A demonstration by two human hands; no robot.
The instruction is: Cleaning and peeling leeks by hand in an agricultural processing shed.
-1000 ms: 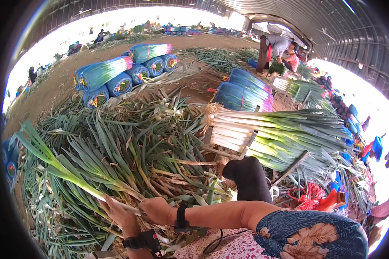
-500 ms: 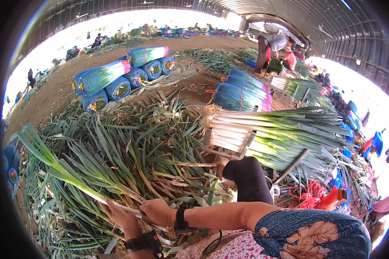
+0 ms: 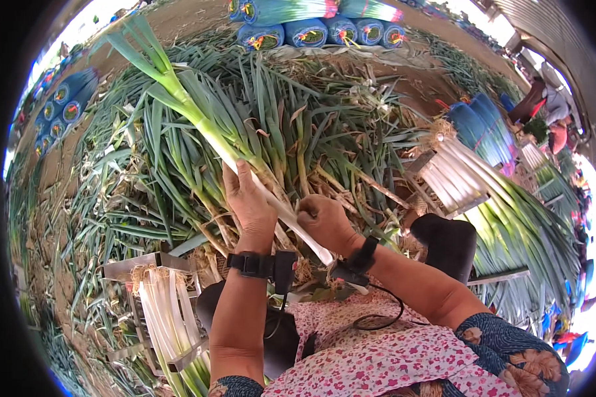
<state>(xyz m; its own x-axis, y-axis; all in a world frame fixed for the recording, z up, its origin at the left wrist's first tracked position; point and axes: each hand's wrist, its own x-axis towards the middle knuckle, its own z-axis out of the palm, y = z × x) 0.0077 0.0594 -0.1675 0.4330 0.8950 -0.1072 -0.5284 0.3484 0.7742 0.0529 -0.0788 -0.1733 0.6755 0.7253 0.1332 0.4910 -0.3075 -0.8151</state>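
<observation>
A long leek (image 3: 207,128) slants across the middle, its green leaves up at the far left and its white end down near my lap. My left hand (image 3: 251,206) is wrapped round the white stem, thumb on top. Close to the right side of that stem, my right hand (image 3: 326,223) has its fingers curled into a pinch; what they hold, if anything, is hidden. Beneath and beyond both hands spreads a heap of untrimmed leeks (image 3: 271,112) with green leaves and brownish stalks.
Clean white-stemmed leeks (image 3: 453,175) lie in a rack at my right. More leeks (image 3: 165,304) fill a metal rack (image 3: 146,264) at my lower left. Blue-wrapped bundles (image 3: 306,32) are stacked at the back, others (image 3: 69,96) at the far left. My dark-clad knee (image 3: 444,241) is beside the right rack.
The view has swung left and down, bringing the lower-left rack into sight. The leek now slants more steeply. My right hand has come off the stem's lower part to beside it.
</observation>
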